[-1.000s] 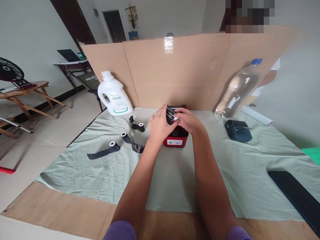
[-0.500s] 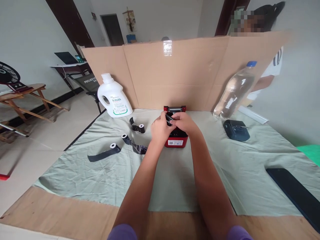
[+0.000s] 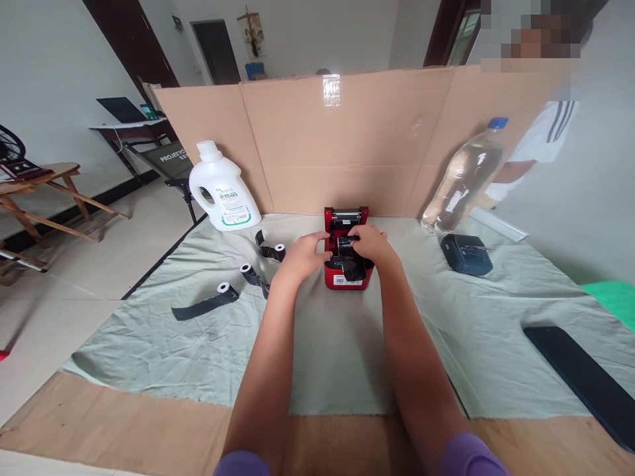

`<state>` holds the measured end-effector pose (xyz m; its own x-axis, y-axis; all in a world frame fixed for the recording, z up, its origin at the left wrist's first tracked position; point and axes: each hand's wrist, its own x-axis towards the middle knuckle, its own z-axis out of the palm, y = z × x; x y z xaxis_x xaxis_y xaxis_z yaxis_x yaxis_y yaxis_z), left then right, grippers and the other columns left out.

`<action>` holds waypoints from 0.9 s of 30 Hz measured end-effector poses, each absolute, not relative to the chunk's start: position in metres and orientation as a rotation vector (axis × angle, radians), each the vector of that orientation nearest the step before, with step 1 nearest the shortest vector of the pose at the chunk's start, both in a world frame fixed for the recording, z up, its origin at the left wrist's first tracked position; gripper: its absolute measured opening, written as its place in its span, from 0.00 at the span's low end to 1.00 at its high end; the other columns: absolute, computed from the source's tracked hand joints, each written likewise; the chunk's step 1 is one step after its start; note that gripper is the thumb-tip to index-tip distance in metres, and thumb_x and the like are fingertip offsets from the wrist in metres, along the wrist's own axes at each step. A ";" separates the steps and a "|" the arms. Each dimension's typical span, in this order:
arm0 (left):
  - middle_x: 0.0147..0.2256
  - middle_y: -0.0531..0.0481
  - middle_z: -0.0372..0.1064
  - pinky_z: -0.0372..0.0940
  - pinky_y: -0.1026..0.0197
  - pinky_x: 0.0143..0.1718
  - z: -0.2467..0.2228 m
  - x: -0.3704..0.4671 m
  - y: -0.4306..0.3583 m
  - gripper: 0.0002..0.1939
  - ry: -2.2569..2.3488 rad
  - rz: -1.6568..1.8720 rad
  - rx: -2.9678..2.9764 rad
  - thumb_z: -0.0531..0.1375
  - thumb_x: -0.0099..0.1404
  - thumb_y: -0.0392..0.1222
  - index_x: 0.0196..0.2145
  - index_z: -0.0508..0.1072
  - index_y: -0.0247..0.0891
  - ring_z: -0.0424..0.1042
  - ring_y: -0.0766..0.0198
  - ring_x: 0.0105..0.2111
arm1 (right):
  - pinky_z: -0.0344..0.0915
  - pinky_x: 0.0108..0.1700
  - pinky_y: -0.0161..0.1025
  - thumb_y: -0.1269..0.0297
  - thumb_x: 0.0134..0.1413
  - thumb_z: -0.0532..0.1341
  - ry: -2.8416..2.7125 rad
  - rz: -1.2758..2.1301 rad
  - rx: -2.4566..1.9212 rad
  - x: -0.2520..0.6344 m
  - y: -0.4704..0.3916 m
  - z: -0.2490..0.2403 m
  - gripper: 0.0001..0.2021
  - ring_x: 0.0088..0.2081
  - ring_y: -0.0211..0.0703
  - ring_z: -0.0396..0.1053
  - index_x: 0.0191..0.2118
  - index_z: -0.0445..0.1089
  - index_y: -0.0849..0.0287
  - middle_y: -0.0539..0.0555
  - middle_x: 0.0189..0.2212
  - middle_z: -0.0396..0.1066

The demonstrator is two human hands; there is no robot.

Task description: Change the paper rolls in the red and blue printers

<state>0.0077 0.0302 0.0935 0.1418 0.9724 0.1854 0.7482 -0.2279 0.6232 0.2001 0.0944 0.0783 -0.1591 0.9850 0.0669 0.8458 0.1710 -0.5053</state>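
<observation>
Black paper rolls, partly unwound, lying left on pale green cloth. Left hand at left edge of red printer, thumb and fingers parted. Printer lid raised; black roll inside, loose end draping over near side. Right hand on roll's right end; pinching or merely touching, cannot tell.

Wooden table, green cloth, red device, rolls

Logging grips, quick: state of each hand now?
Left hand: open, at left edge of red device.
Right hand: fingers at black roll; whether gripping, cannot tell.
</observation>
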 end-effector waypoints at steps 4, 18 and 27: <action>0.52 0.52 0.77 0.67 0.55 0.56 0.089 0.013 0.031 0.17 1.484 0.741 2.104 0.60 0.63 0.38 0.48 0.81 0.47 0.75 0.52 0.53 | 0.55 0.57 0.57 0.76 0.47 0.61 -2.150 0.470 -1.769 0.192 0.096 0.078 0.17 0.57 0.64 0.62 0.44 0.76 0.56 0.62 0.46 0.76; 0.49 0.53 0.78 0.60 0.49 0.63 0.104 0.023 0.015 0.24 1.383 0.506 2.134 0.65 0.56 0.45 0.52 0.79 0.52 0.75 0.47 0.51 | 0.62 0.47 0.51 0.63 0.45 0.68 -1.945 0.683 -1.667 0.194 0.105 0.076 0.07 0.45 0.58 0.68 0.26 0.70 0.55 0.56 0.25 0.70; 0.46 0.53 0.80 0.42 0.38 0.70 0.121 0.043 0.002 0.16 1.482 0.477 2.377 0.58 0.62 0.34 0.39 0.83 0.49 0.75 0.52 0.51 | 0.61 0.59 0.47 0.53 0.59 0.59 -1.458 0.687 -1.382 0.221 0.109 0.077 0.22 0.59 0.51 0.65 0.55 0.65 0.58 0.62 0.57 0.70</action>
